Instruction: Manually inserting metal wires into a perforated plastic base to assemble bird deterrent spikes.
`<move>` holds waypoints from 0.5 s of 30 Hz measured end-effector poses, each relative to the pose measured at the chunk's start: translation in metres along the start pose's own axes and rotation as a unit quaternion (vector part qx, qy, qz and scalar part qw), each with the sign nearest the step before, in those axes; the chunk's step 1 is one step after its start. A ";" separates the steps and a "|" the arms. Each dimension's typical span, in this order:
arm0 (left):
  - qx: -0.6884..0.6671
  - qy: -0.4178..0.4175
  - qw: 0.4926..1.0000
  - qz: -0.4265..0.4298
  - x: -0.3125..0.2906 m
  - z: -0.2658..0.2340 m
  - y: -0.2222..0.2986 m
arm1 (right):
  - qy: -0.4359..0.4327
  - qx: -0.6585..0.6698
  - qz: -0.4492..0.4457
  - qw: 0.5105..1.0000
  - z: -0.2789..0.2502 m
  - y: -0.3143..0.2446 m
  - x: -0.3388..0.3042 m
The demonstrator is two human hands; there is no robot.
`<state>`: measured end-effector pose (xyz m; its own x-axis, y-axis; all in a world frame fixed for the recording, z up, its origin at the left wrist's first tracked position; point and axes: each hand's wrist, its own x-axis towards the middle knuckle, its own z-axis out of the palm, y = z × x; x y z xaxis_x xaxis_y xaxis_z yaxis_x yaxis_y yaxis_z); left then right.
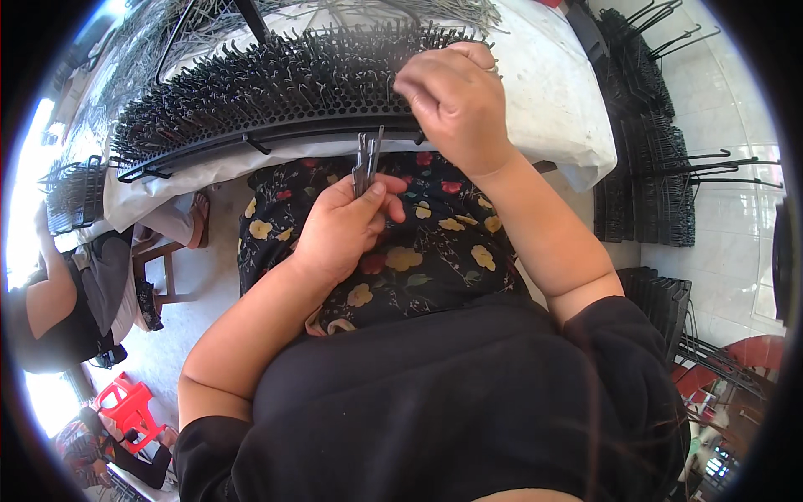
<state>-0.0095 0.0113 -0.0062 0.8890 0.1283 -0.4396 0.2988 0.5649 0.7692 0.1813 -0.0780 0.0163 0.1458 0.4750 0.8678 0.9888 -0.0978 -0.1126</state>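
Observation:
My left hand (347,222), above my lap, is closed around a small bundle of thin grey metal strips (366,163). Their narrow tips point up and away from me, toward the front edge of a black perforated rack (251,136). Several dark, thin pieces with bent tips stand upright in the rack's holes. Over the rack's right end is my right hand (460,109), fingers curled together in a pinch. Its back faces me, so whatever lies between the fingertips is hidden.
The rack rests on a white-covered table (565,92), with loose grey strips (456,12) heaped behind it. Stacked black racks (644,180) with hooked rods line the right wall. Another person's arm (52,289) shows at the left. Red plastic stools (130,410) stand lower left.

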 end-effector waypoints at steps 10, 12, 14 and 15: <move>-0.085 -0.102 0.991 -0.021 -0.001 0.000 0.003 | -0.140 0.501 0.489 0.700 -0.029 -0.038 -0.009; -0.076 -0.096 0.992 -0.027 -0.001 0.001 0.002 | -0.013 0.440 0.441 0.782 -0.029 -0.021 -0.005; -0.054 -0.090 0.993 -0.047 0.001 0.000 0.000 | 0.072 0.410 0.369 0.831 -0.022 -0.004 -0.005; -0.054 -0.089 0.993 -0.046 0.001 -0.001 -0.001 | 0.059 0.290 0.277 0.914 -0.025 0.001 -0.002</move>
<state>-0.0087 0.0117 -0.0075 0.9099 -0.0695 -0.4089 0.3515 0.6524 0.6714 0.1814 -0.1007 0.0267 0.6587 0.3924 0.6420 0.6199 0.2005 -0.7586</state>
